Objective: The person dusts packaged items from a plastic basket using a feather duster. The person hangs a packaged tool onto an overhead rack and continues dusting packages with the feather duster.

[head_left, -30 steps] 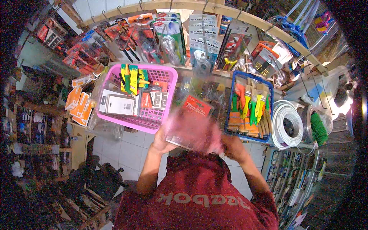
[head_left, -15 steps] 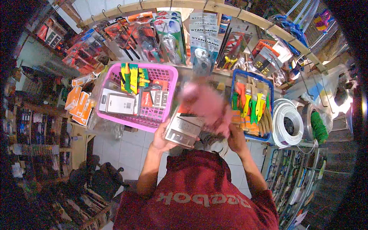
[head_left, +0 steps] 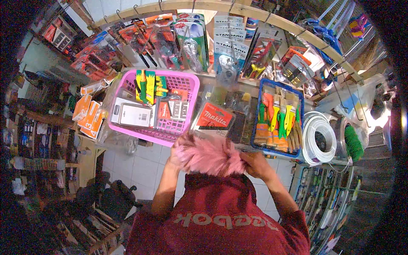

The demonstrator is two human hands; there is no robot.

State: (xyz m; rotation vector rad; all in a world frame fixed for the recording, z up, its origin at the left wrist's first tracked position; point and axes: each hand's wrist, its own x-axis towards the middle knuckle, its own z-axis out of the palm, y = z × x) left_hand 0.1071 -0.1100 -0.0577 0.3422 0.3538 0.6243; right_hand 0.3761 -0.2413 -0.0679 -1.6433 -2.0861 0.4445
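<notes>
A pink fluffy duster (head_left: pixel 212 156) lies across the lower part of a Makita blister pack (head_left: pixel 214 120). My right hand (head_left: pixel 256 165) is closed at the duster's right end, its handle hidden from sight. At the pack's lower left, my left hand (head_left: pixel 174 155) grips the edge, the fingers partly covered by pink fluff. The pack is tilted, with its red label up and facing me. Just left of it stands a pink basket (head_left: pixel 193 91) of packaged goods. To the right is a blue basket (head_left: pixel 260 95) with paintbrushes (head_left: pixel 276 117).
Blister-packed tools (head_left: pixel 231 46) hang from hooks along a wooden rail (head_left: pixel 250 10) ahead. White coiled cable (head_left: pixel 318 142) and a green brush (head_left: pixel 353 142) sit at the right. Orange packets (head_left: pixel 87 110) lie left of the pink basket. Shelves (head_left: pixel 323 204) flank both sides.
The duster has swung down and left from above the pack onto its lower part. The pack's red Makita label now shows. My left hand still holds the pack.
</notes>
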